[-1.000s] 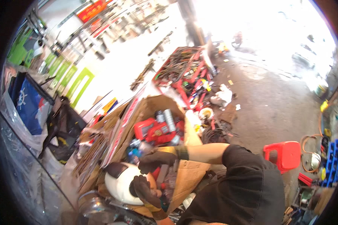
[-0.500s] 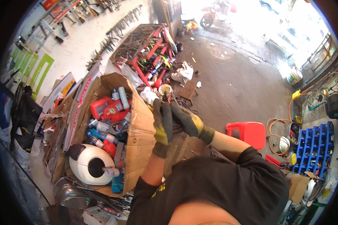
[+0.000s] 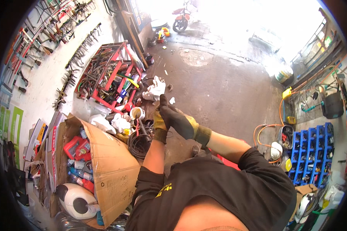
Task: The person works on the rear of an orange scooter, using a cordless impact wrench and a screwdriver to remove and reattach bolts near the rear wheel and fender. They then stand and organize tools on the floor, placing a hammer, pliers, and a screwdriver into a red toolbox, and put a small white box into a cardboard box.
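Both my hands wear dark work gloves with yellow patches. My left hand and my right hand are pressed together in front of me, above the floor. The right glove lies partly over the left one and hides some of its fingers. Its fingers look stretched out, pointing up and left. On the left glove, what shows of the fingers also seems straight. No object shows between the palms. Below and left of the hands are coiled dark cables and a whitish cup-like container.
To the left stands a cardboard box of bottles and a white-and-black rounded object. Behind it is a red tool rack beside a crumpled white cloth. A blue bin rack stands right; my sleeve partly covers something red.
My hands have come together, the right glove now overlapping the left; before, they were slightly apart. The view has shifted, so the box and tool rack appear farther left.
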### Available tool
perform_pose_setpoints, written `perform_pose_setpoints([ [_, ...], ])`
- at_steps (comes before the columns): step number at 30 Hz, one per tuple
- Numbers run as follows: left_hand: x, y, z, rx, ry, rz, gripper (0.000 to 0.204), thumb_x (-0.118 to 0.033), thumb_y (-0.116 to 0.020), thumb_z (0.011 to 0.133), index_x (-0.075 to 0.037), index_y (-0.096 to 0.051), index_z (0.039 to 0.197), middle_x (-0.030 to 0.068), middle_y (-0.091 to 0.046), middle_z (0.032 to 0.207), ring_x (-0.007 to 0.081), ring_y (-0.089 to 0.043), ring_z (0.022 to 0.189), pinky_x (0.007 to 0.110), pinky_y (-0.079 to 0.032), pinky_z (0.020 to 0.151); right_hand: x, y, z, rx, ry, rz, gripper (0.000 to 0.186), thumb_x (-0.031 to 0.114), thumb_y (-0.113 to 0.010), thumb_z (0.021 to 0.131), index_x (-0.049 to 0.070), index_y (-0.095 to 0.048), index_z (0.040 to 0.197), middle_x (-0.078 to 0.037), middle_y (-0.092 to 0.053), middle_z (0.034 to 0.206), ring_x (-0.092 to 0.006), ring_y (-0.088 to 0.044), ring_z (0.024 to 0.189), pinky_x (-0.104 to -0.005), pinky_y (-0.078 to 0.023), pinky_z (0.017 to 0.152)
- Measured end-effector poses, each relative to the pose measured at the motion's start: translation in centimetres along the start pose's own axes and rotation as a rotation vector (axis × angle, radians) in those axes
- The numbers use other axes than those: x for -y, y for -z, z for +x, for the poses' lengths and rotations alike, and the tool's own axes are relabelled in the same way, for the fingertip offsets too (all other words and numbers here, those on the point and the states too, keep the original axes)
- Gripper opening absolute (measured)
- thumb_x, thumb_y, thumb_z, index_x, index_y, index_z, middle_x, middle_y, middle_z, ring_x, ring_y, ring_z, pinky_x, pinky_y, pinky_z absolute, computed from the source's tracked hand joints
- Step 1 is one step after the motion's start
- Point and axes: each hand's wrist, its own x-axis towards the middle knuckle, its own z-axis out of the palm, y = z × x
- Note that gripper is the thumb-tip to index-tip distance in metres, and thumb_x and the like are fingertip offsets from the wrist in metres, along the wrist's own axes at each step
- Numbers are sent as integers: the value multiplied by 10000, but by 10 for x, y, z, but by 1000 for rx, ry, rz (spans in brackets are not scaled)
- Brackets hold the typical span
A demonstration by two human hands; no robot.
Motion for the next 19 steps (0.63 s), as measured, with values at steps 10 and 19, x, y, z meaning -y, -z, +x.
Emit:
perform_pose_setpoints([
  [10, 78, -39, 223, -180, 209, -180, 649, -681, -628, 1006, -121, -624, 676, 44, -606, 620, 203, -558, 495, 392, -430, 462, -63, 84, 114, -65, 312, -275, 549, 77, -431, 1113, 0, -335, 1648, -126, -427, 1662, -212, -437, 1517, -338, -319, 1275],
  [19, 115, -123, 455, -133, 484, 143, 751, -666, -603, 1013, 63, -757, 1108, 225, -785, 1065, 298, -733, 876, 445, -585, 835, -62, 206, 232, -163, -17, -81, 545, 243, -375, 1188, 32, -289, 1683, -135, -380, 1706, -200, -420, 1525, -299, -326, 1256],
])
